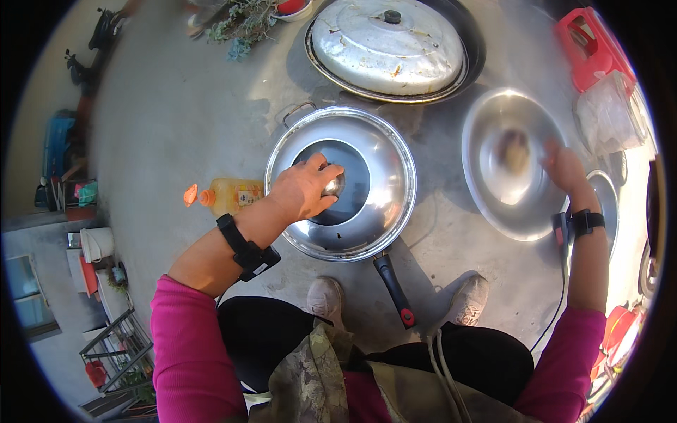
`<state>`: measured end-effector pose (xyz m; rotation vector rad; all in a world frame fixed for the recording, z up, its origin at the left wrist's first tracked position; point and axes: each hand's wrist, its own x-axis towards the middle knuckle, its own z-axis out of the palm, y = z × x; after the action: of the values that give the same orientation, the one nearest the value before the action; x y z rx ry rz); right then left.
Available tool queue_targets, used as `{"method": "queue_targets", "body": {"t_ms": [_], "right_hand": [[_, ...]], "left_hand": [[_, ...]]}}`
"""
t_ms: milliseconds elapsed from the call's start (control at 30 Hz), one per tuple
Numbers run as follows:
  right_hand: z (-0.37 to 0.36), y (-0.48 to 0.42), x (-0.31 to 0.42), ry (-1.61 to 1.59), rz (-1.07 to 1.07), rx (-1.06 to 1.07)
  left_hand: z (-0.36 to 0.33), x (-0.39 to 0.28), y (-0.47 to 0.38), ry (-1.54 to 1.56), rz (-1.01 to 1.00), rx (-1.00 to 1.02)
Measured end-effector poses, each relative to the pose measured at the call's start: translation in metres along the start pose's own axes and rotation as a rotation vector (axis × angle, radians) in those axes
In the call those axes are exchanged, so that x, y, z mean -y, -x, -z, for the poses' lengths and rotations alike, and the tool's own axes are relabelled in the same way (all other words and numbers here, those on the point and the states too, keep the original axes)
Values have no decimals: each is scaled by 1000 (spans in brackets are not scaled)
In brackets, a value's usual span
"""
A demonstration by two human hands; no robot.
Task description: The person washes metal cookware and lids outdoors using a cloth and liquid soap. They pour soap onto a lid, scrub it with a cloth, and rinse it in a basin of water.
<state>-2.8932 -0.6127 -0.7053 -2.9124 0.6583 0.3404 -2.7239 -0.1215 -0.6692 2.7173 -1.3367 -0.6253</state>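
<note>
My left hand [309, 185] grips the round metal knob [334, 186] of a steel wok lid with a dark glass middle [389, 180]. The lid rests on a wok, whose black handle [392, 288] points toward my feet. My right hand [560, 164] is blurred, over the right side of a wide steel basin [529, 217]. A blurred brownish thing [513, 150] is in or above that basin, apart from my fingers; whether my right hand holds anything cannot be made out. A bottle of yellow liquid [225, 193] lies left of the wok beside its orange cap [191, 195].
A large pan with a domed aluminium lid [389, 53] stands beyond the wok. At the right are a red plastic jug [587, 53], a clear plastic container [608, 113] and another metal bowl [605, 201]. Potted plants [243, 24] stand at the far left. My shoes [325, 299] flank the wok handle.
</note>
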Motion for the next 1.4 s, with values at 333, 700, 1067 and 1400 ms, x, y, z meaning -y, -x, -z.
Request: {"method": "queue_targets", "body": {"t_ms": [333,700,1067,1400], "right_hand": [[-63,1,-19,-125,10,83],[-85,-13,-32,-212,25,78],[-94,-8,-30,-169,55,2],[-97,-8,-25,-246,18,-96]], "left_hand": [[27,16,52,271,222,4],[47,13,91,630,471,-210],[-5,-29,0,259,435,-73],[-8,-23,-19,222,396,-146]]}}
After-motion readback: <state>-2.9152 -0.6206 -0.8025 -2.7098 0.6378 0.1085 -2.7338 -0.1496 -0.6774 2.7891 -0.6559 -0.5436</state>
